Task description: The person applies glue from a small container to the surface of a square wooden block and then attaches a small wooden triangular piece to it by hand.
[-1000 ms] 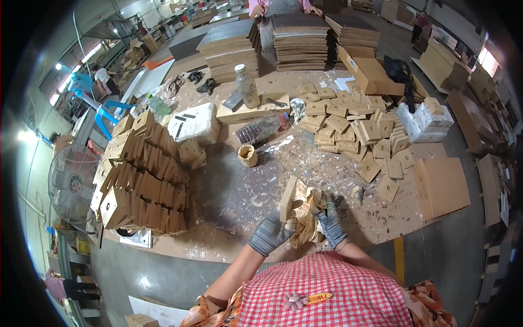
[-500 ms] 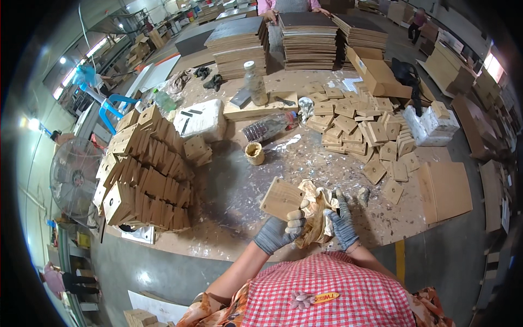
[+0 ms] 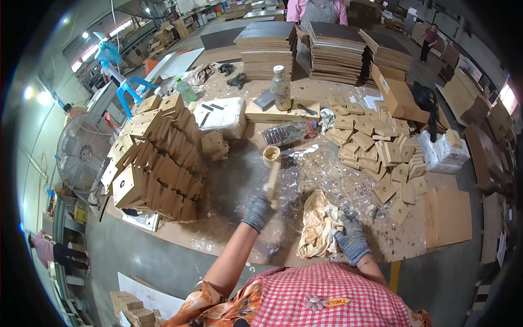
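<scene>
- One wooden block (image 3: 273, 181), pinched by the left hand (image 3: 256, 213), forearm (image 3: 233, 262) extended.
- One crumpled cloth (image 3: 314, 228); right hand (image 3: 352, 237) spread at its edge.
- One cup (image 3: 267, 158), beyond the block.

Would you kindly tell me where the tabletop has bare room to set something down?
The widest free patch is the dark-stained tabletop between the stacked wooden plates and the left hand. A smaller one separates the lying bottle from the crumpled cloth. It is crowded toward the far right, with loose wooden plates, and around the upright jar.
</scene>
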`<state>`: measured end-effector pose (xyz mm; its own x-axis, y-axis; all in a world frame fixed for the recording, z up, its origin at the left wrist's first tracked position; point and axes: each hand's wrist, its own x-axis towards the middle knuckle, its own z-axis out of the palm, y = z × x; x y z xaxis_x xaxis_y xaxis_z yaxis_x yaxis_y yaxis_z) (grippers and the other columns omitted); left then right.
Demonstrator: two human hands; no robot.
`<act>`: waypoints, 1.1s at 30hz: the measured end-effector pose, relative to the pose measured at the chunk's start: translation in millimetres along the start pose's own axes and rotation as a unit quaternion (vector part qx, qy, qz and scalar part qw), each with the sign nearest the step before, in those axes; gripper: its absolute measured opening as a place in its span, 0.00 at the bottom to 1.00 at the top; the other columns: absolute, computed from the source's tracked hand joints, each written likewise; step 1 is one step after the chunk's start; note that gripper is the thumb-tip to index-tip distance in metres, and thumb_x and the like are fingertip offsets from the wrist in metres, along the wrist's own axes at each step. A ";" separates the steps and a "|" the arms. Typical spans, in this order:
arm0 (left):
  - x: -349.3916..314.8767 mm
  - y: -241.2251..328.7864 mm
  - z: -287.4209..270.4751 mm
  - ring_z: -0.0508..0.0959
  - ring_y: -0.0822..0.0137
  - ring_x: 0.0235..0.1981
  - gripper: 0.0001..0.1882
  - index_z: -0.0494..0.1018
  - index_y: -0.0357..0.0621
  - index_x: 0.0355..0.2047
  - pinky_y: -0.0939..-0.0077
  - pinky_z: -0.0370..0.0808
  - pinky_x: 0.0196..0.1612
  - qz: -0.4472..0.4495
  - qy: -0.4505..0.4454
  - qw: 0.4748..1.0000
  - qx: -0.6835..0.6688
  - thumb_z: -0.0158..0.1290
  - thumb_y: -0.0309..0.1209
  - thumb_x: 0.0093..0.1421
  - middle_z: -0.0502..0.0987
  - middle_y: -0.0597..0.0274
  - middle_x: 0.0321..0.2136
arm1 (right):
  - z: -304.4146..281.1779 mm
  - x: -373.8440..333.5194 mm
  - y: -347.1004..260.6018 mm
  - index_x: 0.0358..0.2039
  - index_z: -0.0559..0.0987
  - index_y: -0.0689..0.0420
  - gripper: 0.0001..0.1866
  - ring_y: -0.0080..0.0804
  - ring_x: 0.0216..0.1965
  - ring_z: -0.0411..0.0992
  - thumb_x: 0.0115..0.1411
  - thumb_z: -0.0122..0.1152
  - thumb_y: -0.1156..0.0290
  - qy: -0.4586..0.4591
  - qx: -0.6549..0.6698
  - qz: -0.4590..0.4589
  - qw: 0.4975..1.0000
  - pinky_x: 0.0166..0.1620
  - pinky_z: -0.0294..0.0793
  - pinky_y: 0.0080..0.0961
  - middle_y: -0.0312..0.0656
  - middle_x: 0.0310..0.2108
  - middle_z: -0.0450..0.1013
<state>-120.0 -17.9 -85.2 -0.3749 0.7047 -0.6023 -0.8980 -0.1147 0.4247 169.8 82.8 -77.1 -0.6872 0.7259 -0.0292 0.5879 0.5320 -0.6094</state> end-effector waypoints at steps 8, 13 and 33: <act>66.2 122.2 -51.0 0.69 0.74 0.15 0.14 0.71 0.40 0.46 0.82 0.68 0.15 0.354 0.106 0.913 0.171 0.51 0.35 0.63 0.73 0.64 0.23 | -25.5 -7.2 52.1 0.55 0.67 0.66 0.33 0.50 0.55 0.64 0.53 0.63 0.62 0.080 0.049 0.053 0.994 0.59 0.62 0.37 0.59 0.52 0.66; 110.2 183.1 -65.8 0.70 0.72 0.17 0.12 0.72 0.45 0.44 0.79 0.69 0.16 0.374 0.179 0.903 0.109 0.51 0.35 0.63 0.74 0.63 0.26 | -42.6 -16.2 60.8 0.55 0.68 0.64 0.30 0.45 0.55 0.65 0.55 0.63 0.63 0.113 0.174 0.098 0.973 0.59 0.62 0.34 0.56 0.53 0.67; 168.9 229.3 -94.3 0.72 0.59 0.40 0.03 0.70 0.31 0.28 0.72 0.81 0.45 0.416 0.163 0.876 -0.182 0.46 0.18 0.56 0.73 0.51 0.34 | -30.7 -36.9 174.3 0.47 0.75 0.61 0.24 0.45 0.46 0.68 0.49 0.66 0.66 0.226 0.161 0.265 0.924 0.51 0.69 0.33 0.52 0.44 0.71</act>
<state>-411.0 8.9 -153.2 -0.9272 0.0400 -0.3725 -0.2735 -0.7518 0.6000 310.8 162.1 -157.9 -0.0493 0.9936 -0.1018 0.5829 -0.0541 -0.8107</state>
